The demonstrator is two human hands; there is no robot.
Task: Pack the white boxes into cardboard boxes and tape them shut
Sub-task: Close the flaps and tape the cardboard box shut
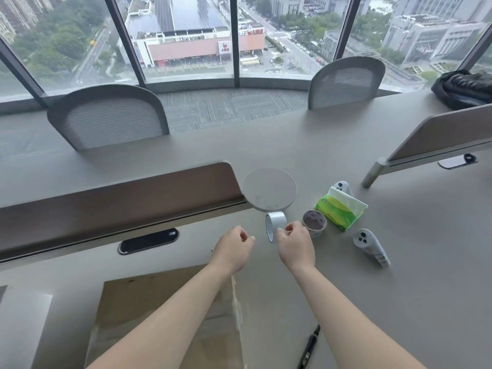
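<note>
Both arms are stretched forward over the cardboard box [165,315], which lies at the near table edge. A tape roll [275,225], stood on edge, is pinched by the right hand [295,249]. The left hand [234,249] is curled just beside it; whether anything is pinched cannot be told. A second roll [314,222], tissues [339,211] and a controller [370,246] are crowded to the right.

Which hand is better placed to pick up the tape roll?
The right hand: it pinches the tape roll, which stands on edge. The left hand is curled beside it, apart from it.
</note>
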